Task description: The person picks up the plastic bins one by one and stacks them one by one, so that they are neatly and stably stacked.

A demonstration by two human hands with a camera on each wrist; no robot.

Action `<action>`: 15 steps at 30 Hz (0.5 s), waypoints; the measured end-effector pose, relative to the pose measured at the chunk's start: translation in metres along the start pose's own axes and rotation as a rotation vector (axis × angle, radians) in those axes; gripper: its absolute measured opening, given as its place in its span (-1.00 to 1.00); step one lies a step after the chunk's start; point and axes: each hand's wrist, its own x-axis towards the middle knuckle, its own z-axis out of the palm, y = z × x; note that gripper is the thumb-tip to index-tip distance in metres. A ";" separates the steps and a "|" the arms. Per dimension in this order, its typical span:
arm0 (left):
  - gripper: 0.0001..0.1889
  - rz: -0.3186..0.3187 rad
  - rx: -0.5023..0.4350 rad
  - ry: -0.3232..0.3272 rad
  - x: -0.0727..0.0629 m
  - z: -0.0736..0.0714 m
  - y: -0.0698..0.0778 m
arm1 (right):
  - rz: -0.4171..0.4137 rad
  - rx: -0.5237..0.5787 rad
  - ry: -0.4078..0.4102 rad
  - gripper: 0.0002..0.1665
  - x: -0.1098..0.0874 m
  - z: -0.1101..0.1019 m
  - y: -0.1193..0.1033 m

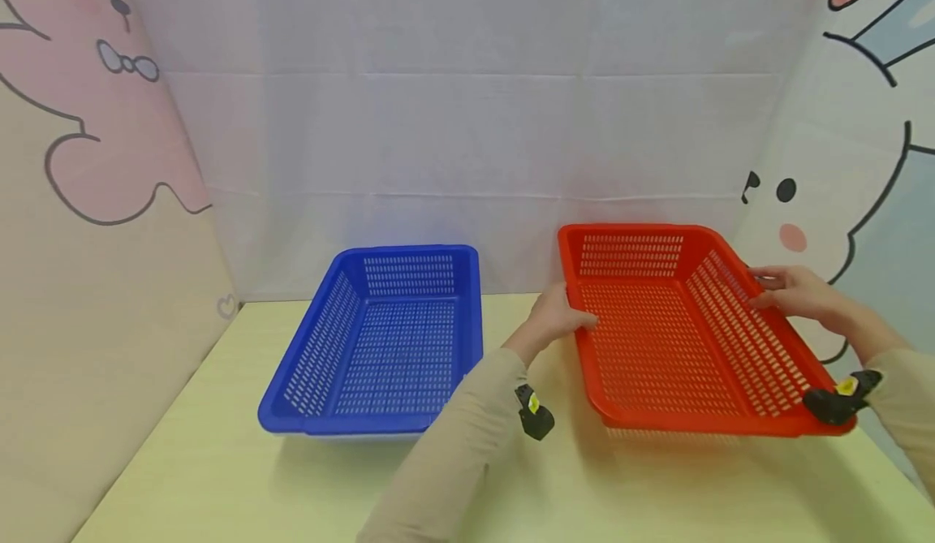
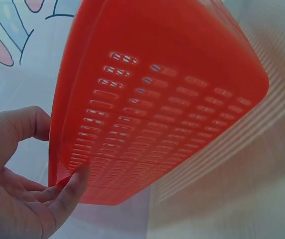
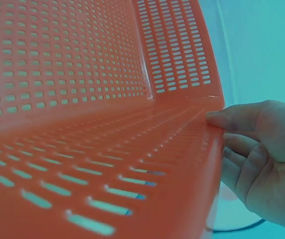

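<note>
A red plastic basket with slotted walls is held up off the table, its shadow falling below it. My left hand grips its left rim, thumb over the top; in the left wrist view the fingers curl under the rim against the outer wall. The right rim is pinched by my right hand; the right wrist view shows the thumb on the inner side and the other fingers outside. Nothing lies inside the red basket. To the left, a blue plastic basket of similar shape stands on the table, with nothing in it.
The pale yellow table extends under both baskets. A white cloth backdrop hangs behind them, and side panels bear cartoon animals, such as the white rabbit at the right.
</note>
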 end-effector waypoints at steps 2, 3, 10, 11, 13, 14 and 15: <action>-0.53 0.015 0.006 -0.014 0.000 -0.007 0.000 | -0.016 -0.002 0.013 -0.26 0.000 0.000 -0.005; -0.51 0.018 0.010 -0.018 0.000 -0.010 -0.001 | -0.022 -0.001 0.022 -0.27 0.001 0.000 -0.008; -0.46 0.016 0.039 -0.053 -0.004 -0.034 0.002 | -0.062 0.001 0.035 -0.27 0.003 0.000 -0.027; -0.46 0.020 0.038 -0.058 -0.004 -0.038 0.003 | -0.060 -0.004 0.038 -0.26 0.004 0.000 -0.030; -0.46 0.015 0.043 -0.052 -0.004 -0.045 0.005 | -0.067 -0.014 0.041 -0.25 0.006 0.001 -0.036; -0.45 0.019 0.048 -0.048 -0.004 -0.048 0.005 | -0.066 -0.017 0.045 -0.24 0.006 0.001 -0.039; -0.44 0.024 0.052 -0.045 -0.003 -0.051 0.006 | -0.064 -0.022 0.050 -0.23 0.007 0.002 -0.041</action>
